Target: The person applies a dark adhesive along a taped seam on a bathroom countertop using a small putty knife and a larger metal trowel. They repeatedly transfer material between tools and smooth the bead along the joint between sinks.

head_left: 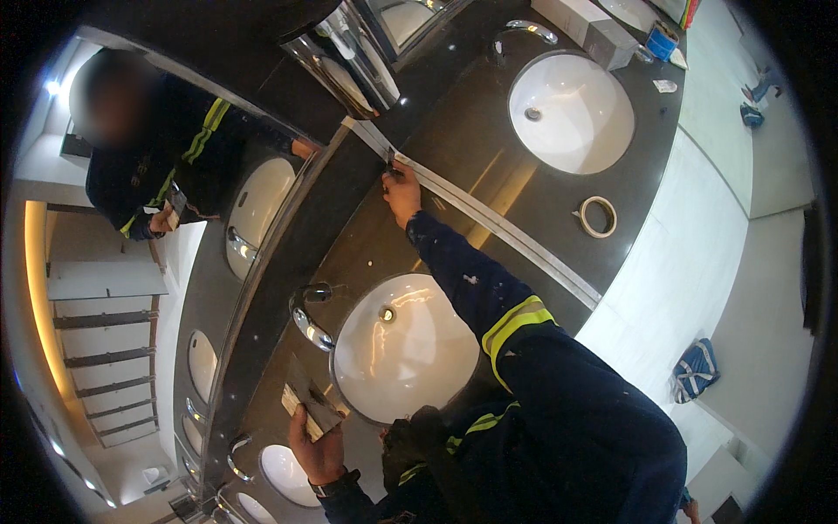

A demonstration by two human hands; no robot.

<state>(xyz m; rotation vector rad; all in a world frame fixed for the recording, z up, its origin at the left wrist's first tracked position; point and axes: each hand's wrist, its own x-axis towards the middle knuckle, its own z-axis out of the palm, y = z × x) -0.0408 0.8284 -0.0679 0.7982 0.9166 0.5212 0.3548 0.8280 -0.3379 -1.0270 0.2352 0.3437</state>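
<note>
My right hand [402,194] reaches across the dark countertop, fingers closed on a small dark tool [390,163] whose kind is hard to make out. Its tip meets the pale masking tape [502,229] near the wall-side end of the strips. Two strips run side by side over the counter, with a narrow line between them. Lower down, my left hand [319,450] grips a flat, greyish scraper plate [316,400] with a pale edge, tilted beside the near white basin [406,349].
Taps [312,325] rise behind the basins, and another basin [572,113] lies beyond the tape. A tape roll [597,217] rests near the counter's front edge. Farther off are a white box [587,31] and a blue tin [662,41]. A blue bag [696,371] lies on the floor.
</note>
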